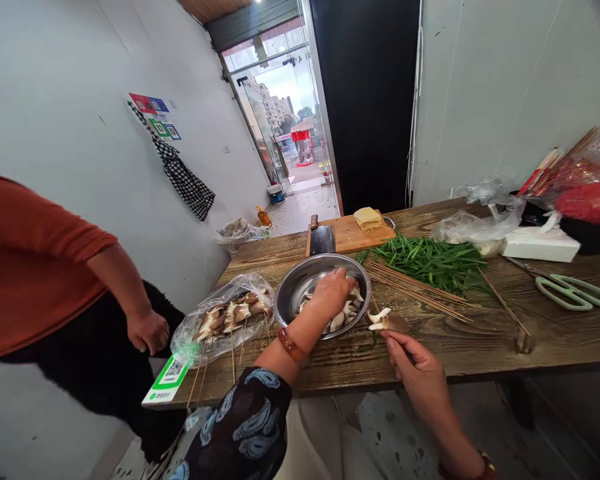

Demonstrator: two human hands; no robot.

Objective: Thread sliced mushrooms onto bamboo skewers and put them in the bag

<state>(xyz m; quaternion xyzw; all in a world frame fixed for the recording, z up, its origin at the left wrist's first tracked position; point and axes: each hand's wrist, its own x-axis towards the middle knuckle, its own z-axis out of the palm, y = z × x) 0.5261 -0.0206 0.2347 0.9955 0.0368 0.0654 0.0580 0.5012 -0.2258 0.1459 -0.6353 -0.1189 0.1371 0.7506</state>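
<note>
A steel bowl [283, 303] of grey-white oyster mushrooms [349, 310] stands near the table's front edge. My left hand [333, 293] reaches into it, fingers curled down on a mushroom at the right side; the fingertips are partly hidden. To the right of the bowl, my right hand [417, 363] pinches a skewer just below the mushroom pieces [380, 321] threaded on it; most of the stick is hidden by the hand. Left of the bowl, a clear plastic bag [187, 327] lies under several mushroom skewers [235, 312], their sticks pointing toward me.
Bare skewers [420, 287] and chopped greens [430, 260] lie behind my right hand. A cleaver [323, 240] rests on the cutting board [344, 233] beside stacked tofu sheets [368, 219]. Scissors [570, 291] and a tissue pack [543, 245] are farther right. Another person [45, 267] stands at left.
</note>
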